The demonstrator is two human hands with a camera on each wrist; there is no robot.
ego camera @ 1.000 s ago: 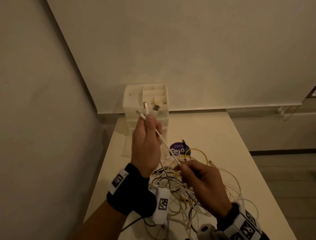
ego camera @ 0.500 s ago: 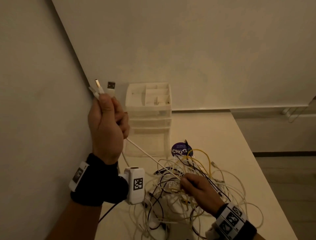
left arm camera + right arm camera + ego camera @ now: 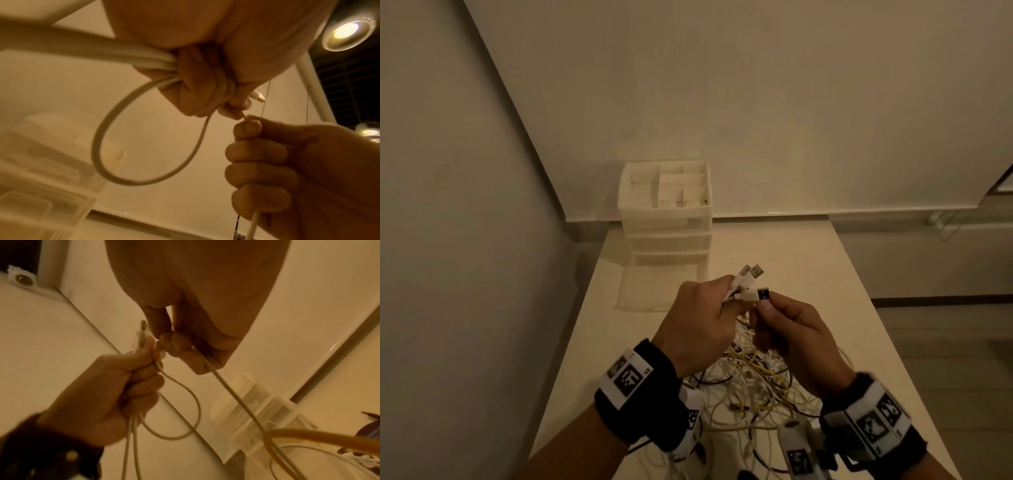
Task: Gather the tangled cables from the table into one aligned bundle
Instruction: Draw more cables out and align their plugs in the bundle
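My left hand (image 3: 722,301) grips a few white cables, and their USB plugs (image 3: 751,273) stick out past the knuckles. In the left wrist view a loop of white cable (image 3: 102,146) hangs from that fist. My right hand (image 3: 768,310) touches the left hand and pinches another white USB plug (image 3: 756,294) between thumb and fingers. That plug's cable (image 3: 226,386) runs down from the right hand's fingers (image 3: 179,344). Below both hands, on the table, lies the tangle of white, yellow and dark cables (image 3: 756,390). The hands hide the middle of the tangle.
A white plastic drawer organiser (image 3: 666,205) stands at the far left of the cream table (image 3: 808,267), against the wall. A wall runs close along the table's left side. A dark round thing (image 3: 370,426) lies near the organiser.
My left hand, raised high to the left with the plugs half a second ago, has come back down to the middle. My right hand rose from the tangle, now pinching a plug beside it.
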